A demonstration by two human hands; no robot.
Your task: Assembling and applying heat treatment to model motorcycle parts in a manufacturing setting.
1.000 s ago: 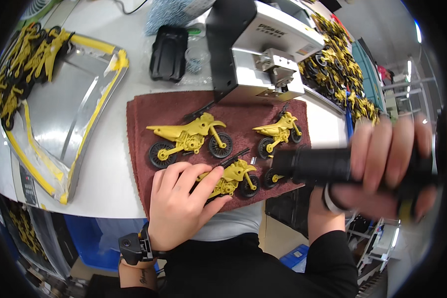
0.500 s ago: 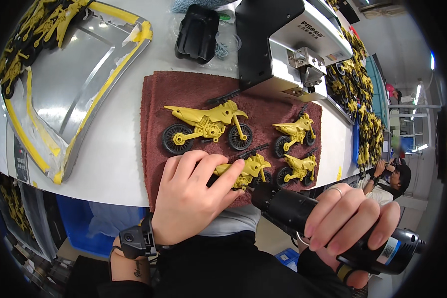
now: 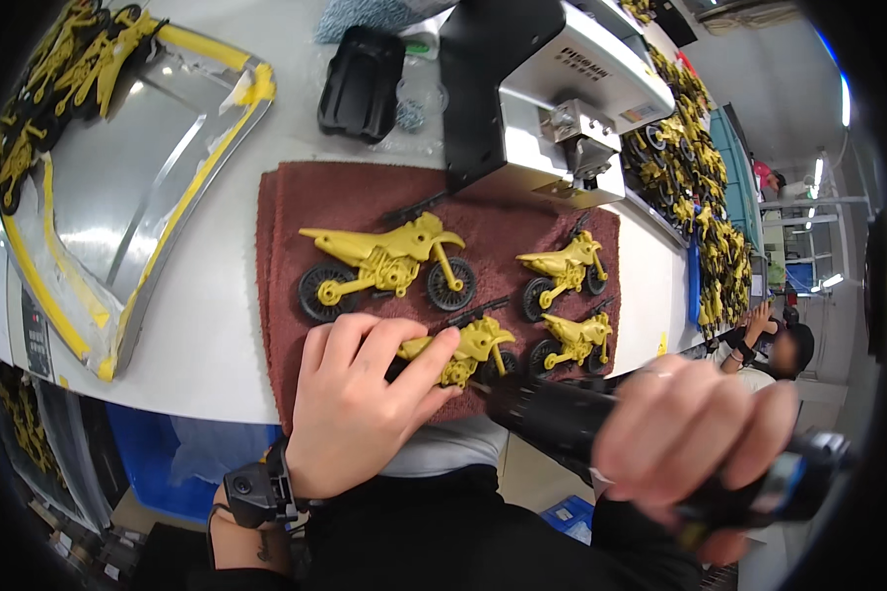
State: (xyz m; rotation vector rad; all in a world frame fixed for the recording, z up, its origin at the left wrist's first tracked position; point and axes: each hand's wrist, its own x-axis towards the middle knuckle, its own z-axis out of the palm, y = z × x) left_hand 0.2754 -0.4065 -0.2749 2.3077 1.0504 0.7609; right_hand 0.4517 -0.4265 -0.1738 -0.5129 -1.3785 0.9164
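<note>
My left hand [image 3: 355, 404] presses a yellow toy motorcycle [image 3: 475, 345] with black wheels and handlebar onto a brown towel [image 3: 375, 187]. Its fingers lie over the rear and middle of the toy, hiding part of it. Wrapped round a black electric screwdriver [image 3: 547, 412], my right hand [image 3: 690, 428] is smeared by motion. The driver's tip is close to the lower edge of that motorcycle; whether they touch, I cannot tell. Another toy motorcycle [image 3: 384, 261] lies just beyond my left hand, and two more, an upper one [image 3: 562, 264] and a lower one [image 3: 572, 340], lie to the right.
Behind the towel stands a silver and black machine [image 3: 562, 108], with a black tray [image 3: 362, 87] and a small clear cup of screws [image 3: 419, 103] left of it. A metal tray [image 3: 158, 148] bears motorcycles at left; more are heaped [image 3: 719, 266] at right, near another person [image 3: 759, 340].
The screwdriver's tip has come nearer the underside of the held motorcycle. My left hand keeps its hold, and the whole view has shifted slightly.
</note>
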